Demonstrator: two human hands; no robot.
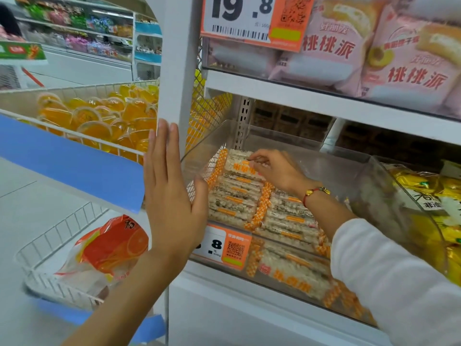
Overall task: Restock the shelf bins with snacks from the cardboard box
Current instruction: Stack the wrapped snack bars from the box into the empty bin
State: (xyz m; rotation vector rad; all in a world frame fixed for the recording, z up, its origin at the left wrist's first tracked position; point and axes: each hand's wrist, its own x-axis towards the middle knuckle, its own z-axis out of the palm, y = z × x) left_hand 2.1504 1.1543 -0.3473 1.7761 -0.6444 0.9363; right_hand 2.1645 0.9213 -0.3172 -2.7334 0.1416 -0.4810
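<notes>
A clear plastic shelf bin (294, 141) on the middle shelf holds several white snack packs with orange checkered ends (237, 196), laid in rows. My right hand (277, 168) reaches into the bin, and its curled fingers pinch the top pack at the back (239, 162). My left hand (172, 193) is raised with straight fingers, flat against the white shelf post (174, 71) at the bin's left edge. It holds nothing. The cardboard box is out of view.
Pink cake packs (331, 46) fill the shelf above, behind a 19.8 price tag (239, 18). Yellow packs (429, 196) fill the bin to the right. A wire basket of orange jelly cups (99, 113) sits left, with an orange bag (109, 248) in the lower basket.
</notes>
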